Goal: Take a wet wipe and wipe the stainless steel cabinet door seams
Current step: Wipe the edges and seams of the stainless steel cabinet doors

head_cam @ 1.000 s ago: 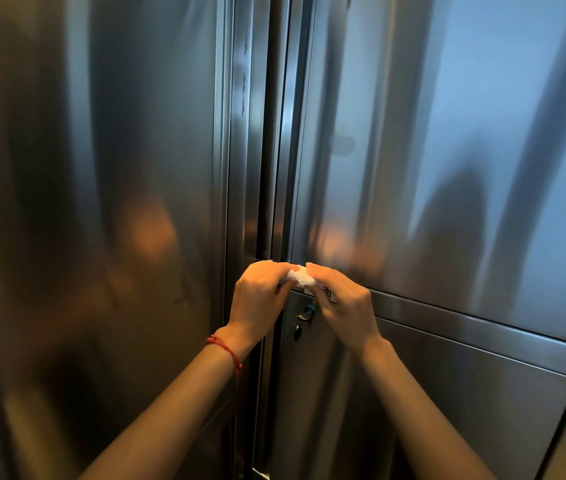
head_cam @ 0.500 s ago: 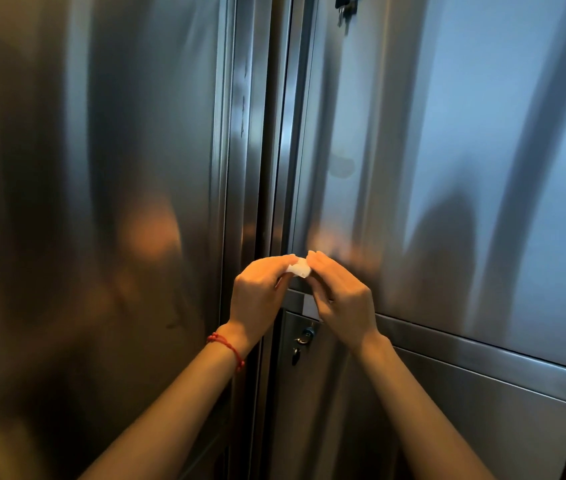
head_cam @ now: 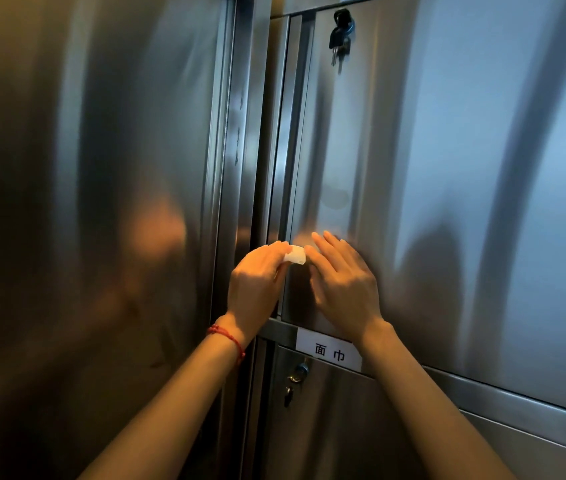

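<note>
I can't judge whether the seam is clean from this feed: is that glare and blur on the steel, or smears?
Head view: dim, warm light; the left door is soft and blurred, with an orange reflection. The upper right door shows bluish streaks and dark shadows of the arms. The wet wipe is overexposed white. Smears cannot be told from reflections.

Steel cabinet (head_cam: 482, 168): upper door carries keys (head_cam: 340, 36) in its lock; a white label (head_cam: 330, 351) sits on the rail above the lower door (head_cam: 361, 427).
</note>
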